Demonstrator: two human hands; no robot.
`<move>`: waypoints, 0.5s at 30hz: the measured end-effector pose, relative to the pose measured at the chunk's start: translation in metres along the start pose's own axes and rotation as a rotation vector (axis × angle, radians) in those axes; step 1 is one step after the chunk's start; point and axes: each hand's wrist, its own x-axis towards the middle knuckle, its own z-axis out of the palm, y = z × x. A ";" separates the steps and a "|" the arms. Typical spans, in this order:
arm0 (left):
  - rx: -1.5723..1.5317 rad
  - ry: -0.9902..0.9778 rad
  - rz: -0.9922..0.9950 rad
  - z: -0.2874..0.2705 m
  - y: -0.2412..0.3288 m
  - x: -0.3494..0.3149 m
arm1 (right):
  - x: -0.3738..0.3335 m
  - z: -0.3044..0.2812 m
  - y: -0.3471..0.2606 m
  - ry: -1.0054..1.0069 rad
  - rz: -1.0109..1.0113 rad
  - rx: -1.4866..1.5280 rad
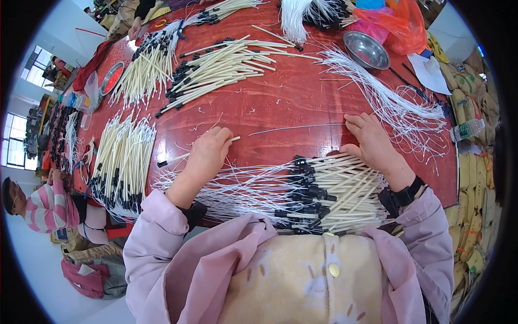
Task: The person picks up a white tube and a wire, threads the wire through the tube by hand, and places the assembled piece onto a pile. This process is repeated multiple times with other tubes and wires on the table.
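My left hand is closed around a thin cream stick with a black end piece; its pale tip pokes out past my fingers. To the right, my right hand pinches the end of a single white string that stretches left across the red table, stopping short of my left hand. Just below my right hand lies a heap of cream sticks with black end pieces. White strings run leftward from that heap, under my left forearm.
The red table bears more bundled sticks at left and a pile farther back. Loose white strings and a metal bowl are at right. Another person's hand shows at the far edge. Sacks stand at right.
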 end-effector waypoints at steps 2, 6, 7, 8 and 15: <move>0.050 0.000 0.017 0.003 0.001 0.002 | 0.001 -0.001 -0.002 -0.005 0.003 -0.023; 0.086 0.005 0.035 0.008 0.006 0.006 | 0.003 0.000 -0.005 -0.013 -0.008 -0.022; 0.092 0.008 0.041 0.009 0.007 0.006 | 0.004 0.000 -0.006 -0.014 -0.006 -0.021; 0.091 0.005 0.041 0.010 0.008 0.007 | 0.004 -0.001 -0.006 -0.014 -0.007 -0.027; 0.124 -0.001 0.050 0.016 0.011 0.011 | 0.004 -0.002 -0.008 -0.009 0.002 -0.050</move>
